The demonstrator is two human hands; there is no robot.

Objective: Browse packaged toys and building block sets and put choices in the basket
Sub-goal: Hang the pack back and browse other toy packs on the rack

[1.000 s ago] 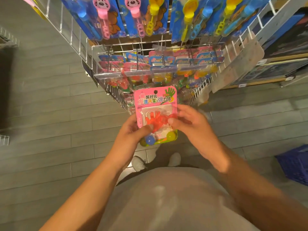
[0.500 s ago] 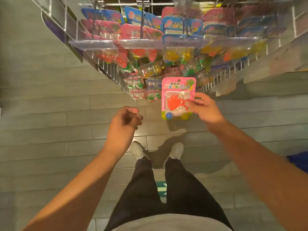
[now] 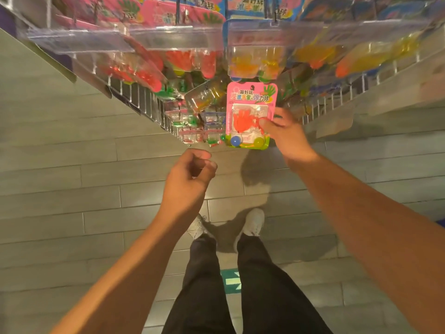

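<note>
- Wire display rack (image 3: 144, 109): fills the view above and beyond both hands, hung with rows of blister-packed toys; it sits closer and larger than a second ago, the head having tipped toward it.
- Floor (image 3: 60, 189): grey planks beneath the hands; no basket can be identified here.
- Right hand (image 3: 286, 136): pinches the right edge of the pink toy pack, thumb on its front, fingers behind. It alone now carries the pack toward the rack.
- Left hand (image 3: 187, 179): below and left of the pack, loosely curled, holding nothing; a second ago it shared the grip.
- Pink toy pack (image 3: 250, 116): upright, just below the hanging packs. Judgement: likely being returned, not chosen.
</note>
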